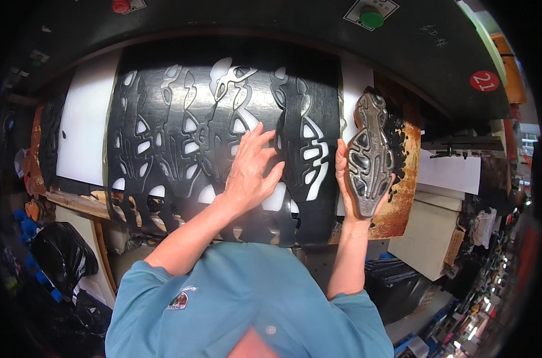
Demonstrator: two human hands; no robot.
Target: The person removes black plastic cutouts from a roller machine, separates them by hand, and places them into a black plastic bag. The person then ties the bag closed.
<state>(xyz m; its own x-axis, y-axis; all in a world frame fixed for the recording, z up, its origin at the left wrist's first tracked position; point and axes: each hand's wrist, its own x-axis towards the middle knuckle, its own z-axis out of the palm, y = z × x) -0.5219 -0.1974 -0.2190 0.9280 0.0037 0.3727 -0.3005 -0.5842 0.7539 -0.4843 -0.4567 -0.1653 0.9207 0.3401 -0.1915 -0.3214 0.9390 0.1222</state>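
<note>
Left hand [251, 169]: back upward, over the middle of the black sheet [315, 219], with fingers apart and nothing held; cannot tell whether touching.
Right hand [347, 203]: clamped on both edges of the metal cutting die.
Metal cutting die [371, 158]: sole-shaped, held upright in view, right of the sheet, near the rust-stained board [407, 203].
Black sheet: pierced by rows of cutouts, laid over a white board [87, 131].

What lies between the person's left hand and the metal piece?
The head view shows part of the black sheet, a white strip, then the right hand holding the metal piece.
</note>
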